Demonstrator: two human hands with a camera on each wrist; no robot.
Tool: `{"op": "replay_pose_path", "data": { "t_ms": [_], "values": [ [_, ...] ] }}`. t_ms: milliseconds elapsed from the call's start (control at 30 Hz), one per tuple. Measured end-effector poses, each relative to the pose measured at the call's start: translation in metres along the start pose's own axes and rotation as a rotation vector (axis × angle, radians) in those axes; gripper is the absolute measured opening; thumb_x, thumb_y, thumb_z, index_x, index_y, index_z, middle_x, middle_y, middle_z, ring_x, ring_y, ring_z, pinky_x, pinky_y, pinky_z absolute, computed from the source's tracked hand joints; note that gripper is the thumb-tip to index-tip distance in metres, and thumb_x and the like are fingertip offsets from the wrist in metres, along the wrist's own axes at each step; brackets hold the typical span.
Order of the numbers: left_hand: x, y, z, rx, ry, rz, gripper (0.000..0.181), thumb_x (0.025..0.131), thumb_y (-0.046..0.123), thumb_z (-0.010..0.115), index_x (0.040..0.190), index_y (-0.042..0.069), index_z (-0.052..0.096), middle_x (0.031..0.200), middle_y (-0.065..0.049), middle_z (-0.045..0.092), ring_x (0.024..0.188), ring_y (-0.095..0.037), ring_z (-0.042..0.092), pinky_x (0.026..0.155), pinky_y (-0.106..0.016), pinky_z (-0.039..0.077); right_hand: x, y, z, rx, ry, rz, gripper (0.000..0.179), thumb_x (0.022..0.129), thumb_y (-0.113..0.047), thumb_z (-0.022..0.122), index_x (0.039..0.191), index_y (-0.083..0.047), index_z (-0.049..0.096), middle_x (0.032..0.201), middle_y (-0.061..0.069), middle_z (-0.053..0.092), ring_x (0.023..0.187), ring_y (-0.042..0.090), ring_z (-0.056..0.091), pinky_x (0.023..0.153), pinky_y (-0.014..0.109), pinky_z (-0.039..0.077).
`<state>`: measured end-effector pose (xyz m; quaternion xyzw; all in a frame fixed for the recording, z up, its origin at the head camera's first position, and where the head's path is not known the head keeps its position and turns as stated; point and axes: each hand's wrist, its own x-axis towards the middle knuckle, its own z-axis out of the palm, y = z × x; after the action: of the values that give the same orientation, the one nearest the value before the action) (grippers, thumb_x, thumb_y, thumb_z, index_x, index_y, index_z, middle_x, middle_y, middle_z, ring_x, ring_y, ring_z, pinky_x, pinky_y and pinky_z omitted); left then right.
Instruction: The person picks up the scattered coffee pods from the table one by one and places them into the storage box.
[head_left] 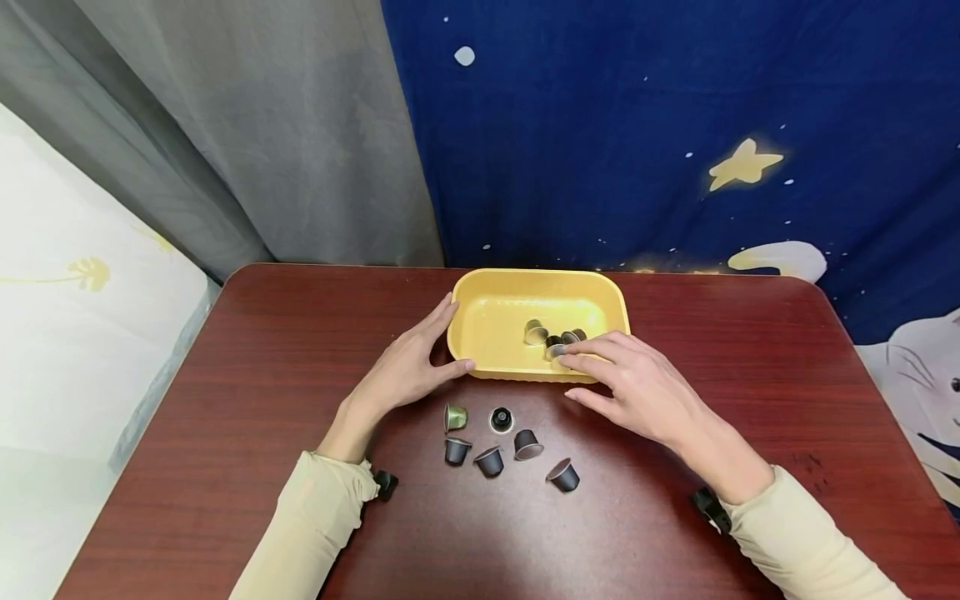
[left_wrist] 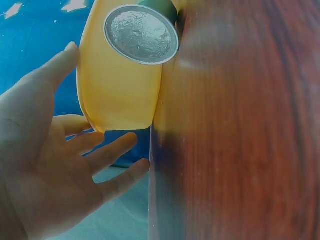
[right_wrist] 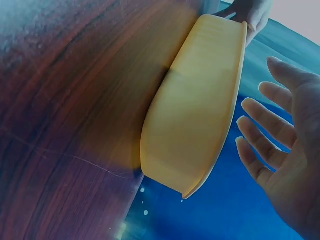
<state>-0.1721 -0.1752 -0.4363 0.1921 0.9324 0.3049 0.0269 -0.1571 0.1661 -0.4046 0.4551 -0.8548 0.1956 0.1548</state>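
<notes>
Small black cup-shaped capsules (head_left: pixel 566 479), apparently metal, lie nearest on the reddish wooden table (head_left: pixel 712 333) (probably light, dentable; pinch the rims). Beyond, the spread left hand (head_left: pixel 407 367) touches the yellow plastic tub (head_left: pixel 487 333); the right hand (head_left: pixel 641 385), fingers parted, is over similar capsules (head_left: pixel 535 332) inside.

You're at a wood-grain table (head_left: pixel 247 375) in a curtained nook; whether it belongs to a home can't be told. Beyond your left hand (head_left: pixel 405 367) hangs a grey curtain (head_left: pixel 300 125), beyond your right hand (head_left: pixel 641 390) a blue curtain (head_left: pixel 570 150) printed with a star (head_left: pixel 744 167).
</notes>
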Motion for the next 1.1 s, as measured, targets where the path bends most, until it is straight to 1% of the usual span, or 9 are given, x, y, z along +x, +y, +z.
{"op": "replay_pose_path", "data": {
  "t_ms": [133,267,433,533,667,767,900,1100],
  "values": [
    [0.000,0.001,0.000,-0.006,0.001,-0.014,0.092,0.089,0.058,0.065,0.160,0.019,0.020,0.166,0.005,0.015,0.146,-0.021,0.030,0.113,-0.049,0.033,-0.003,-0.005,0.000,-0.010,0.001,-0.011,0.042,0.086,-0.034,0.077,0.122,-0.014,0.072,0.121,0.002,0.069,0.109,0.022,0.060,0.096,0.039,0.046],
    [0.000,0.001,0.001,-0.009,0.001,-0.017,0.092,0.090,0.057,0.066,0.160,0.018,0.020,0.166,0.004,0.014,0.146,-0.021,0.029,0.113,-0.049,0.032,-0.007,-0.009,0.001,-0.001,0.007,-0.031,0.040,0.086,-0.033,0.076,0.121,-0.013,0.072,0.120,0.002,0.069,0.109,0.021,0.060,0.096,0.037,0.045],
    [0.000,0.001,0.001,-0.027,0.000,-0.008,0.092,0.090,0.054,0.066,0.160,0.015,0.021,0.166,0.001,0.015,0.146,-0.020,0.028,0.114,-0.048,0.031,-0.010,-0.013,0.004,0.005,0.035,-0.065,0.041,0.082,-0.029,0.080,0.120,-0.014,0.073,0.118,0.001,0.070,0.106,0.019,0.062,0.093,0.036,0.046],
    [0.000,0.001,0.000,-0.032,-0.004,-0.006,0.092,0.091,0.055,0.065,0.160,0.014,0.020,0.166,0.001,0.014,0.146,-0.020,0.028,0.114,-0.047,0.031,-0.012,-0.014,0.004,0.010,0.025,-0.066,0.041,0.083,-0.030,0.080,0.121,-0.016,0.073,0.118,0.000,0.069,0.105,0.018,0.062,0.093,0.035,0.046],
    [0.000,0.001,0.000,-0.036,-0.011,-0.012,0.092,0.091,0.057,0.064,0.160,0.015,0.020,0.166,0.005,0.012,0.147,-0.019,0.026,0.115,-0.046,0.030,-0.015,-0.016,0.004,0.025,-0.009,-0.052,0.039,0.087,-0.035,0.075,0.122,-0.018,0.072,0.120,-0.002,0.069,0.107,0.018,0.061,0.094,0.036,0.045],
    [0.001,0.001,0.000,-0.038,-0.012,-0.012,0.092,0.091,0.057,0.064,0.160,0.015,0.020,0.166,0.005,0.012,0.147,-0.018,0.026,0.115,-0.045,0.030,-0.017,-0.017,0.005,0.035,-0.023,-0.047,0.038,0.089,-0.038,0.073,0.122,-0.018,0.072,0.119,-0.002,0.069,0.107,0.018,0.062,0.095,0.037,0.046],
    [0.001,0.001,0.000,-0.043,-0.012,-0.012,0.092,0.090,0.057,0.064,0.160,0.015,0.020,0.166,0.004,0.013,0.147,-0.018,0.026,0.115,-0.045,0.029,-0.019,-0.019,0.006,0.049,-0.020,-0.061,0.039,0.087,-0.034,0.076,0.121,-0.017,0.072,0.118,-0.003,0.069,0.107,0.016,0.062,0.095,0.035,0.045],
    [0.000,0.000,0.001,-0.048,-0.012,-0.015,0.091,0.091,0.057,0.064,0.160,0.019,0.020,0.166,0.005,0.013,0.147,-0.018,0.026,0.115,-0.046,0.029,-0.023,-0.023,0.008,0.069,-0.005,-0.099,0.041,0.083,-0.030,0.080,0.121,-0.018,0.072,0.117,-0.005,0.069,0.106,0.014,0.062,0.094,0.031,0.044]
  ]
}}
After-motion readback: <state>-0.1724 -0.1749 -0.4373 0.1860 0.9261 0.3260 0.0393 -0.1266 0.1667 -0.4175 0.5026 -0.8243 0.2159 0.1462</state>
